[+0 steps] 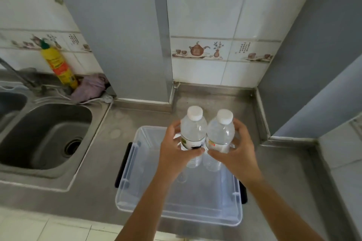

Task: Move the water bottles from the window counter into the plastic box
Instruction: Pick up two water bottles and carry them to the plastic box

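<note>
While the left hand (174,148) and right hand (238,152) each grip a white-capped water bottle (194,129), labels unreadable, a clear plastic box (137,188) sits on steel counter (94,197), sink (43,137) at nine o'clock.

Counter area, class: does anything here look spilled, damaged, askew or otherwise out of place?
Mostly tidy. The one oddity is the yellow bottle behind the sink, leaning against the tiles beside a crumpled purple cloth. Nothing looks spilled or damaged.

A steel sink (45,139) is set into the steel counter (94,162). Behind the sink, a yellow bottle with a green cap (59,66) leans against the tiled wall (205,25), a crumpled purple cloth (89,88) beside it.
</note>
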{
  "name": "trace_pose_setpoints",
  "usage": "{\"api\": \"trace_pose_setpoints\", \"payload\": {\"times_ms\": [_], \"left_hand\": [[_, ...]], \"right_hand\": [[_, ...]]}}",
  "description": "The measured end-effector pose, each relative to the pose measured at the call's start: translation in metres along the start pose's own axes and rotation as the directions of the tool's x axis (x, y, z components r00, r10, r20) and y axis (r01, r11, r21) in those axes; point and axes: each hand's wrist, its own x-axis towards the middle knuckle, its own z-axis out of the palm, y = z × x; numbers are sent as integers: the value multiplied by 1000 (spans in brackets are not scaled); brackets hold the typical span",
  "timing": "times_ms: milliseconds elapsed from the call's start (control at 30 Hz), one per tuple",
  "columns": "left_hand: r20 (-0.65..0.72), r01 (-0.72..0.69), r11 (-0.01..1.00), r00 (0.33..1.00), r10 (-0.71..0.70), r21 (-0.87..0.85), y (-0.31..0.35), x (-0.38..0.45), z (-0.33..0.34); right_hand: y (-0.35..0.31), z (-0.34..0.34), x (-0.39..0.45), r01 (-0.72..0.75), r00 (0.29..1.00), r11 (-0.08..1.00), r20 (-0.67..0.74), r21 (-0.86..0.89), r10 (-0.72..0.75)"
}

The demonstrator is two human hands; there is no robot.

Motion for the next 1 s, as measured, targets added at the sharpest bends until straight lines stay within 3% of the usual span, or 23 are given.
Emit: {"api": "trace_pose_setpoints", "payload": {"times_ms": [233, 500, 733, 900, 1000], "left_hand": [[-11, -68, 982, 997, 71, 174, -26, 14, 15], [-15, -64, 972, 997, 69, 226, -42, 20, 18], [152, -142, 924, 984, 92, 355, -32, 32, 20], [175, -162, 927, 979, 108, 339, -30, 33, 17], [166, -184, 931, 977, 137, 316, -26, 28, 18]], "right_hand": [[23, 4, 4, -89, 994, 987, -76, -137, 79], [30, 8, 8, -110, 992, 968, -93, -226, 91], [27, 4, 9, -79, 990, 955, -131, -287, 43], [24, -3, 2, -83, 993, 959, -107, -272, 55], [23, -7, -5, -65, 994, 923, -102, -380, 28]]}}
